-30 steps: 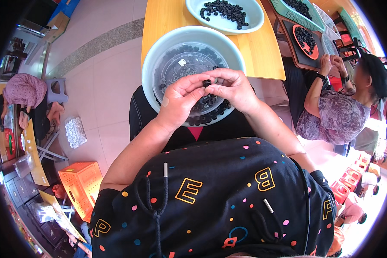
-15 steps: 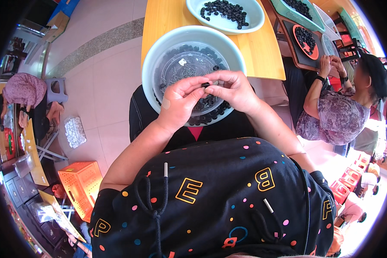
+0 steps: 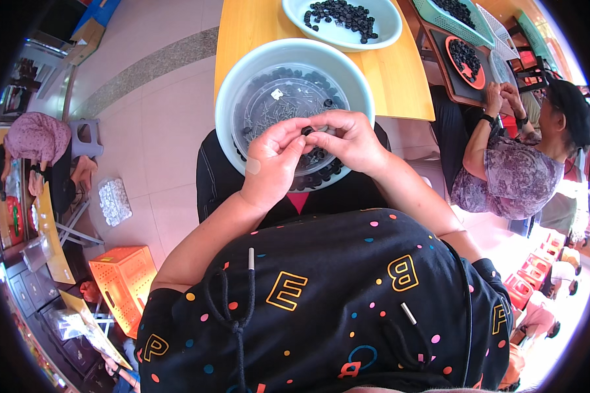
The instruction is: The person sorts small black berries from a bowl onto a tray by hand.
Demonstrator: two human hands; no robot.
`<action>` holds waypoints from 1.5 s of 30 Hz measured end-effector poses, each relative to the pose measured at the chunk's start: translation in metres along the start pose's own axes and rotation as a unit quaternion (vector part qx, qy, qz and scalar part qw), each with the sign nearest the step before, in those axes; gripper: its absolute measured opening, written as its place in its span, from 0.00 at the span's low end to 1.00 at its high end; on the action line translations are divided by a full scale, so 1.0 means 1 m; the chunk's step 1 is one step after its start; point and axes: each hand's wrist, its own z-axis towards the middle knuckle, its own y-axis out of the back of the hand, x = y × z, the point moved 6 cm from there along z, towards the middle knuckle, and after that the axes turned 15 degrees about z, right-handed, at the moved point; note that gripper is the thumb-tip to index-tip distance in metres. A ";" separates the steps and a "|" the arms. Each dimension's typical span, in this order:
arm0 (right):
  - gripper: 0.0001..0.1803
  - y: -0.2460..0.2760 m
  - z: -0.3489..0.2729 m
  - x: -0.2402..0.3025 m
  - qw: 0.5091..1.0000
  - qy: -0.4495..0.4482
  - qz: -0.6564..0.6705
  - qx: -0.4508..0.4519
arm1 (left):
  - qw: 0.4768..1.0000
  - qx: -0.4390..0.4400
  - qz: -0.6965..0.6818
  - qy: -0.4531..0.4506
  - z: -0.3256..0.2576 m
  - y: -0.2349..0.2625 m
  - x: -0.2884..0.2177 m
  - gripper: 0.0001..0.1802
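Both hands meet over a large light-blue basin point(image 3: 224, 105) at the table's near edge. Between my fingertips is a small black cylindrical part point(image 3: 307, 131). My left hand point(image 3: 273, 157), with a pale plaster near the wrist, pinches it from the left. My right hand point(image 3: 353, 143) grips it from the other side with thumb and forefinger. Below them, a round clear tray point(image 3: 259, 98) sits inside the basin with many thin metal pins and a small white piece point(image 3: 276, 94). More black parts point(image 3: 321, 178) lie in the basin around and under the tray.
Behind the basin on the yellow table point(image 3: 400, 85) stands a second light-blue basin point(image 3: 347, 39) of black parts. To the right, a co-worker point(image 3: 511, 164) sits at a dark table with an orange plate point(image 3: 482, 78) and a green basket point(image 3: 432, 13). An orange crate point(image 3: 121, 281) stands at left.
My hands have shifted very slightly left with the black part, and the fingers have turned a little around it. The basins look almost unchanged.
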 end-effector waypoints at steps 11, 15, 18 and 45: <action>0.08 -0.006 0.000 0.008 0.994 0.065 -0.088 -0.001 | 1.000 -0.007 0.026 0.005 -0.003 -0.001 0.005 0.16; 0.08 -0.008 -0.002 0.008 0.987 0.097 -0.126 -0.005 | 1.000 0.003 -0.014 0.027 -0.003 -0.004 0.007 0.17; 0.09 -0.009 -0.002 0.009 0.982 0.130 -0.140 -0.002 | 0.998 0.009 -0.038 0.045 -0.003 -0.004 0.012 0.17; 0.13 -0.016 -0.007 0.042 0.951 0.204 -0.231 -0.034 | 0.997 -0.004 0.050 0.066 0.017 0.032 0.026 0.16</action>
